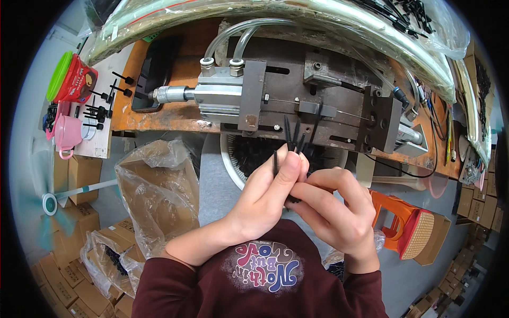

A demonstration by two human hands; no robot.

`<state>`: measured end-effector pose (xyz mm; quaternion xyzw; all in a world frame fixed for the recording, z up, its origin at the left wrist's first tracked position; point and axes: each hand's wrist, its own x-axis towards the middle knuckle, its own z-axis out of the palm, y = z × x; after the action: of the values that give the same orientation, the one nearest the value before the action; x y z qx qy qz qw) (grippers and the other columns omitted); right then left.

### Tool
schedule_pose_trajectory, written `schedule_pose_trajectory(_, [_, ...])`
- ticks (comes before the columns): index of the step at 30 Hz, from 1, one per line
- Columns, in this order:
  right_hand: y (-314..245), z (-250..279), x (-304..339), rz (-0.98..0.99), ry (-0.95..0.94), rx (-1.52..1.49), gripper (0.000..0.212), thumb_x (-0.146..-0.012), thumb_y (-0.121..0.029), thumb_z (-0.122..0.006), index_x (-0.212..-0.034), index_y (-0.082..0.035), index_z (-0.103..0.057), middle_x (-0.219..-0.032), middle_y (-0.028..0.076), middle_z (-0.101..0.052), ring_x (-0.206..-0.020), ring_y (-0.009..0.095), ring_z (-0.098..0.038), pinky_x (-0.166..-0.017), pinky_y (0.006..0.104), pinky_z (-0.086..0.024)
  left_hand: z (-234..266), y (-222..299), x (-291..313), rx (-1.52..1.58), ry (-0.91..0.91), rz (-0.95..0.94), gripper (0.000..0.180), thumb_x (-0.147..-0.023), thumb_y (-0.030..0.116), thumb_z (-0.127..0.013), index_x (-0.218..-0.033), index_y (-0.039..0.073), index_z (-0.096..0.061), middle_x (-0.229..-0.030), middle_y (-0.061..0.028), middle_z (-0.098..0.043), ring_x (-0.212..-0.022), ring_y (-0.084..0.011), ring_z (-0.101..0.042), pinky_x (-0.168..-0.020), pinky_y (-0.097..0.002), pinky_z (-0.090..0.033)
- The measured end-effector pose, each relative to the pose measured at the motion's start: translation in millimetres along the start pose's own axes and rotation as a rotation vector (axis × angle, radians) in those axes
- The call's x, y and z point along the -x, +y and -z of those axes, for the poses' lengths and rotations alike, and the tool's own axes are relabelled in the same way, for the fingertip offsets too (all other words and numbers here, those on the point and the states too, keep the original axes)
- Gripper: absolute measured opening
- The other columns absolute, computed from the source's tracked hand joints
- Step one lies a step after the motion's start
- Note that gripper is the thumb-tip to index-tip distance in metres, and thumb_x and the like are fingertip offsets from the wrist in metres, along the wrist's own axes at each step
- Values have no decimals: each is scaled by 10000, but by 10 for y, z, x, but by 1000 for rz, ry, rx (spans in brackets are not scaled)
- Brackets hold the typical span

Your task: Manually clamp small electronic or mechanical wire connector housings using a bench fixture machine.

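Note:
Several slim black mascara wands (pixel 288 128) with bristled tips fan upward from my left hand (pixel 262 197), which is closed around them between thumb and fingers. My right hand (pixel 339 213) meets it from the right, its thumb and fingertips pinched at the lower ends of the wands. Dark ends (pixel 293 199) show between the two hands; most of them is hidden by my fingers. Just beyond my hands, a white basket (pixel 228 164) holds a heap of black pieces. Above it sits a metal clamping fixture (pixel 275 114) with a thin rod across it.
Clear air hoses (pixel 241 26) feed a silver cylinder (pixel 220 90) on the wooden bench (pixel 180 123). A dark phone (pixel 154 74), a red tub (pixel 77 79) and a pink cup (pixel 68 132) stand left. An orange stool (pixel 395 217) is right; a plastic-lined carton (pixel 159 185) lies left.

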<state>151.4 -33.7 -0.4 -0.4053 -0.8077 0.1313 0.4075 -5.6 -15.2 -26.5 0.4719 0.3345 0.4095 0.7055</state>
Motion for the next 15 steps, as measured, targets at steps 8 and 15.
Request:
schedule_pose_trajectory(8, [200, 8, 11, -126, 105, 176, 276, -686, 31, -790, -935, 15, -671, -1198, 204, -643, -841, 257, -684, -686, 318, -564, 67, -29, -6, 277, 14, 186, 317, -1079, 353, -373, -916, 86, -427, -774, -3, -412, -608, -63, -390, -503, -209, -336])
schedule_pose_trajectory(15, [258, -112, -77, -156, -49, 464, 198, -738, -48, -749, -911, -25, -656, -1247, 122, -666, -615, 218, -645, -569, 303, -508, 79, 63, 3, 152, 35, -94, 250, -1084, 272, -324, -1001, 61, -430, -924, -174, -618, -733, -198, -606, -636, -305, -501])
